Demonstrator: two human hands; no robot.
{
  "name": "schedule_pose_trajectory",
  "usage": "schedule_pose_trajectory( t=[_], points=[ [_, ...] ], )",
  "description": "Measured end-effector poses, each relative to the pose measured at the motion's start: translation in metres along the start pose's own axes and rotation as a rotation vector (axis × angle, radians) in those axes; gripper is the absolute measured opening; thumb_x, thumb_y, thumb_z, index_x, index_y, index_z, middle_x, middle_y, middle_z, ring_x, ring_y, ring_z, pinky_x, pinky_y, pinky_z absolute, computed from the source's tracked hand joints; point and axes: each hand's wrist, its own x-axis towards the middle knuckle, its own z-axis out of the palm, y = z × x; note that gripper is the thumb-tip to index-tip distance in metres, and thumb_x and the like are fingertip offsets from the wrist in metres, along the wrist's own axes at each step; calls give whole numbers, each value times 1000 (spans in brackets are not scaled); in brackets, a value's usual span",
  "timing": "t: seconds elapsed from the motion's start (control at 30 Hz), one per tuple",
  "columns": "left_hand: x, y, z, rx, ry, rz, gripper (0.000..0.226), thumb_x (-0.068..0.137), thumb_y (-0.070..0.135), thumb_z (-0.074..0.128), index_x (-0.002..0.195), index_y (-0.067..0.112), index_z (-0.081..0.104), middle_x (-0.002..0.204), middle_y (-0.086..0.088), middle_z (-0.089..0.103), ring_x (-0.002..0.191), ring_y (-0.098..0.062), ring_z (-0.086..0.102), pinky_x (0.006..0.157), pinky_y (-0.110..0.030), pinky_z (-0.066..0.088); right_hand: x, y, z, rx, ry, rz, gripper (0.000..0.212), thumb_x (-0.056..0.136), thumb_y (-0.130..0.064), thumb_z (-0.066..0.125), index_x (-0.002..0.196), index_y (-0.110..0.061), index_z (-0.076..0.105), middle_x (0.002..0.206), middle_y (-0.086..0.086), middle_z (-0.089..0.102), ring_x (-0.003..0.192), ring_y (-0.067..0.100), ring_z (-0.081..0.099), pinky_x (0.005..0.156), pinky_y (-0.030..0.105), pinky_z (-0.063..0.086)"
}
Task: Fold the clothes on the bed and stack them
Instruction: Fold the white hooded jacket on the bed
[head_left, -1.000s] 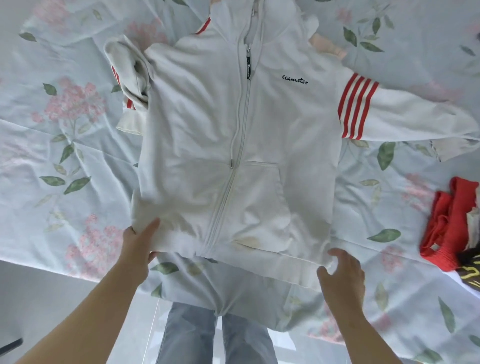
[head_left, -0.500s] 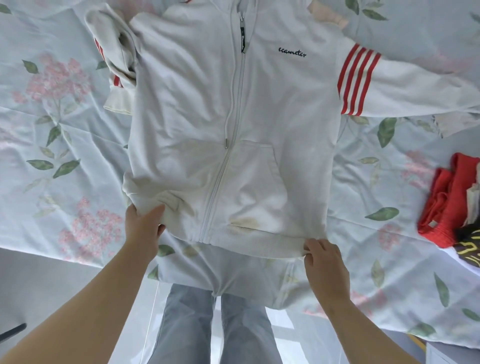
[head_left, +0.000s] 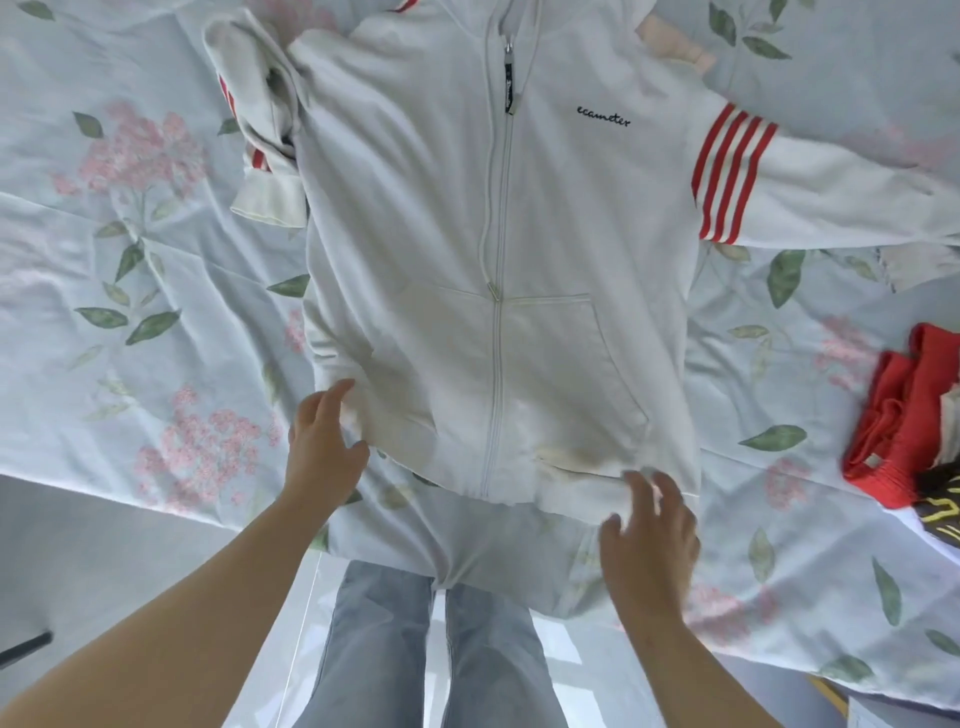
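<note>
A white zip-up hoodie (head_left: 498, 249) with red stripes on the sleeves lies face up on the bed, zipper closed. Its left sleeve (head_left: 262, 130) is bunched up beside the body; its right sleeve (head_left: 831, 202) stretches out to the right. My left hand (head_left: 324, 447) is at the bottom left corner of the hem, fingers relaxed and touching the fabric. My right hand (head_left: 649, 535) hovers at the bottom right of the hem with fingers spread and slightly blurred, holding nothing.
The bed has a pale blue sheet (head_left: 130, 312) printed with pink flowers and green leaves. A red garment (head_left: 904, 415) and a dark one with yellow print (head_left: 940, 509) lie at the right edge. My legs in jeans (head_left: 431, 654) stand at the bed's near edge.
Both hands have let go of the hoodie's hem corners and opened. The hoodie now lies flatter and straighter on the bed.
</note>
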Motion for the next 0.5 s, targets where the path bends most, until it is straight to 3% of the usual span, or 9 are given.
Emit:
schedule_pose_trajectory(
  t=[0.1, 0.2, 0.27, 0.37, 0.43, 0.5],
  points=[
    [13, -11, 2, 112, -77, -6, 83, 78, 16, 74, 145, 31, 28, 148, -4, 20, 133, -30, 29, 105, -44, 32, 5, -38, 21, -151, -32, -477, 80, 48, -18, 86, 121, -24, 54, 129, 9, 57, 112, 30, 49, 84, 46, 51],
    [26, -19, 3, 381, -170, 94, 89, 77, 37, 74, 147, 37, 19, 154, 1, 9, 137, -30, 22, 106, -47, 32, 11, -66, 38, -306, -186, -706, 100, 38, -37, 89, 128, -33, 46, 139, 3, 48, 121, 31, 44, 90, 47, 49],
    [32, -21, 2, 549, -155, 170, 86, 78, 47, 69, 147, 39, 18, 155, 2, 9, 135, -30, 22, 107, -45, 28, 15, -78, 47, -458, -282, -703, 107, 44, -47, 87, 139, -32, 38, 153, 3, 30, 132, 38, 37, 100, 54, 39],
    [41, -31, -2, 661, -79, 336, 83, 73, 50, 72, 145, 35, 33, 149, -4, 30, 128, -35, 37, 101, -47, 32, 31, -85, 53, -548, -408, -594, 101, 81, -49, 64, 151, -27, -4, 158, -4, -20, 145, 37, -7, 114, 56, 7],
    [50, -43, -6, 669, -39, 480, 82, 60, 44, 84, 134, 29, 52, 132, -9, 52, 109, -38, 54, 86, -49, 44, 43, -90, 50, -581, -399, -530, 99, 86, -49, 59, 150, -25, -13, 156, -9, -24, 145, 35, -13, 115, 55, 8],
    [61, -55, -11, 671, 29, 617, 78, 50, 34, 89, 121, 27, 60, 114, -9, 62, 90, -36, 62, 70, -45, 50, 51, -93, 51, -561, -372, -521, 96, 86, -46, 59, 150, -26, -9, 157, -12, -18, 145, 35, -8, 114, 53, 16]
  ],
)
